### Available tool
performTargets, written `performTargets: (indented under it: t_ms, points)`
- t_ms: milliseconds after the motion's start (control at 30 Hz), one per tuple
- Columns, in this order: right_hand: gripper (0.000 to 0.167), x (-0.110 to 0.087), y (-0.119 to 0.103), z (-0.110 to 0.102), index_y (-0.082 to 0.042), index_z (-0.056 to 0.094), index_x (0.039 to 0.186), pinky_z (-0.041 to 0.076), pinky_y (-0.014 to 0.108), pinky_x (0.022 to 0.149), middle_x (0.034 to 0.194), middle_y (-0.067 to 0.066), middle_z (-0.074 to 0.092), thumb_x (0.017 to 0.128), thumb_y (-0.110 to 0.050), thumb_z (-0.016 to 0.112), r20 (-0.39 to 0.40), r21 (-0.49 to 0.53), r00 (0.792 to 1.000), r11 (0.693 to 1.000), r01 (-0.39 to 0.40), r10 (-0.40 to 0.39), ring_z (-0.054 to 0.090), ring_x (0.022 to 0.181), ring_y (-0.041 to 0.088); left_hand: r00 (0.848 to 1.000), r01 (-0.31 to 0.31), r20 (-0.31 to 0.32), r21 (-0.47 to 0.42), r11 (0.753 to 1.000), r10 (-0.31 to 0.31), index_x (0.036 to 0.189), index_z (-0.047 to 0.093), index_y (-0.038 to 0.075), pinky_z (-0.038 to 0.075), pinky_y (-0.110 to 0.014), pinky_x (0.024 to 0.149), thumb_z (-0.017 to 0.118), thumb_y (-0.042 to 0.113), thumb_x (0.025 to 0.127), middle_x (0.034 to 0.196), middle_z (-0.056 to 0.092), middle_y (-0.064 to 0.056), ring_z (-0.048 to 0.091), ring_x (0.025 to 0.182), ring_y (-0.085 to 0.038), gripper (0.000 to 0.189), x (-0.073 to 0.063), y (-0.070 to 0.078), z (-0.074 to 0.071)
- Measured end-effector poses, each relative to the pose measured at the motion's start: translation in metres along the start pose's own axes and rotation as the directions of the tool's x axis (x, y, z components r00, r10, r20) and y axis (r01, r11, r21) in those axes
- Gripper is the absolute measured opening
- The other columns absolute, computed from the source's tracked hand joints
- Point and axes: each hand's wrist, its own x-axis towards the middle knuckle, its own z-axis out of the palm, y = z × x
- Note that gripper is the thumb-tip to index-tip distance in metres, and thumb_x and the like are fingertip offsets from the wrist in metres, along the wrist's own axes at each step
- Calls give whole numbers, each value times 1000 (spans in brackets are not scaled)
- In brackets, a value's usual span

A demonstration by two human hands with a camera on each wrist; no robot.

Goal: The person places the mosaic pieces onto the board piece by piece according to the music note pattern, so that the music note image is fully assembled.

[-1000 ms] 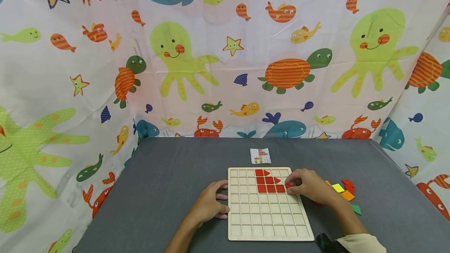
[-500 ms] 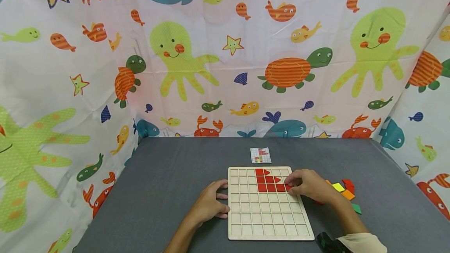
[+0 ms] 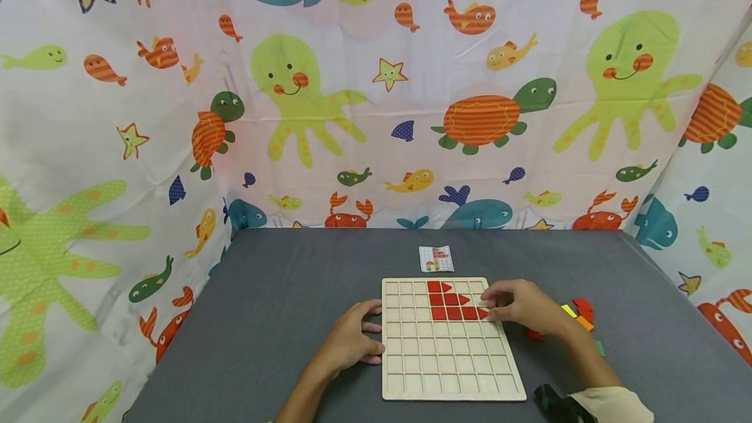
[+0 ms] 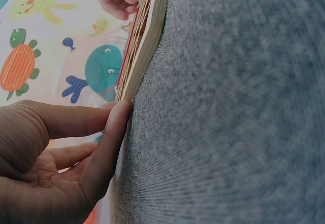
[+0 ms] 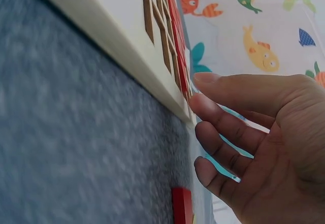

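Note:
A pale wooden grid board [image 3: 443,361] lies on the grey table. Red square tiles [image 3: 454,313] and red triangle tiles fill parts of its upper rows, in three stepped lines. My left hand [image 3: 352,338] steadies the board's left edge, its fingers spread along the side; in the left wrist view the thumb [image 4: 114,137] touches the edge. At the right edge hovers my right hand [image 3: 525,307], nothing between its fingers. Its fingertips are right beside the red triangle tile [image 3: 482,313] ending the third row. In the right wrist view the thumb and fingers [image 5: 218,115] stand apart.
Behind the board lies a small printed pattern card [image 3: 436,258]. Loose red, yellow, orange and green tiles [image 3: 581,309] lie right of the board, partly hidden by the right forearm. A sea-animal curtain [image 3: 376,116] hangs around the table.
The right fingers have let go of the red triangle tile, which now sits in the third row. The right hand has drawn slightly right. The left hand has stayed put.

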Motion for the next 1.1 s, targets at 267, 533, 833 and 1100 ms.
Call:
performTargets:
  t_ms: [267,533,833,1100]
  points:
    - [28,-4,12,-14,-7,76,119,58,27,74,101,2,70,93,-18,80,-54,32,998,999,-26,27,63,92,19,1000,-5,3,2,1000,5,153,50,1,68,-40,61,78,-24,75,147,53,-18,65,117,-32,86,0,0,0]
    - [32,-10,23,-27,-5,73,126,60,27,75,108,5,73,98,-20,77,-106,36,993,998,-49,52,65,99,21,1000,-17,4,8,1000,17,153,51,1,68,-39,61,77,-23,76,147,53,-19,66,115,-32,84,0,0,0]
    - [34,-27,38,-45,-4,71,130,62,29,72,117,12,74,101,-22,72,-133,55,988,996,-74,81,65,96,18,1000,-11,-6,11,1000,11,153,51,1,68,-39,61,77,-23,76,146,53,-19,66,113,-31,85,1,0,1]
    - [38,-41,54,-56,0,70,130,62,22,75,118,14,74,99,-22,75,-115,7,987,994,-107,108,67,99,18,1000,-5,-3,8,1000,5,153,51,0,68,-39,61,77,-23,76,147,53,-19,67,114,-31,85,1,0,1]
